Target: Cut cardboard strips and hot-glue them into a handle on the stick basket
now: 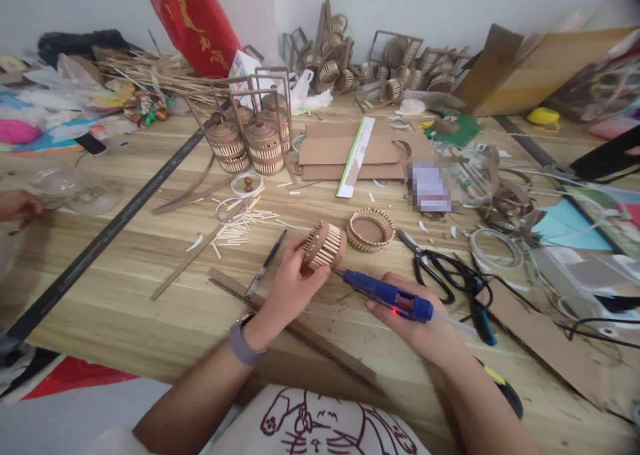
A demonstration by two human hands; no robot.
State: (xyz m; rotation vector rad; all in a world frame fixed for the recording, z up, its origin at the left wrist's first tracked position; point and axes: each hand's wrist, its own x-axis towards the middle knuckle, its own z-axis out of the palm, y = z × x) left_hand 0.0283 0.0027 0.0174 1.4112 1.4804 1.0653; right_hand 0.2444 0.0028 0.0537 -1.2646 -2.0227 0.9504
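My left hand (295,278) is closed around a small round basket (325,245) made of cardboard bands and pale sticks, tilted on its side above the table. A blue hot glue gun (375,290) is gripped in my right hand (420,322); its nozzle meets the basket's lower edge near my left thumb, and a red light glows on its body. Whether the tip touches the basket I cannot tell. Just behind stands a second round stick-walled basket (371,230) with its open top up. Loose short sticks (245,218) lie scattered to the left, near a pen (267,263).
Scissors (425,262) and a tangle of black cable lie to the right, by a cardboard strip (545,342). Finished lidded baskets with handles (265,145) stand at the back left. Flat cardboard (325,145) lies behind. Another person's hand (20,205) is at the far left.
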